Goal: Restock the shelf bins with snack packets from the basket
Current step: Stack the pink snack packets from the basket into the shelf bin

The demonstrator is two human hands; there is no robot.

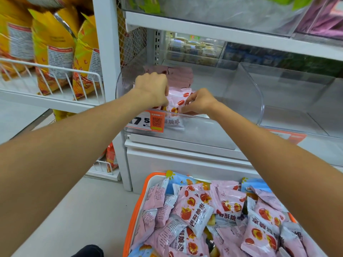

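Both my hands reach into a clear plastic shelf bin [241, 93] on the lower shelf. My left hand [152, 88] and my right hand [199, 102] together grip a pink snack packet [178, 101] printed with red fruit, held just above the bin's front lip. More pink packets [178, 75] lie at the back of the same bin. On the floor below stands an orange-rimmed basket [137, 210] heaped with several pink packets [194, 210] and a few blue ones [181, 179].
An orange price tag [148, 122] hangs on the bin's front. To the right sits an empty clear bin [297, 101]. Yellow snack bags [55, 52] stand in a white wire rack on the left. Upper shelves hold other goods.
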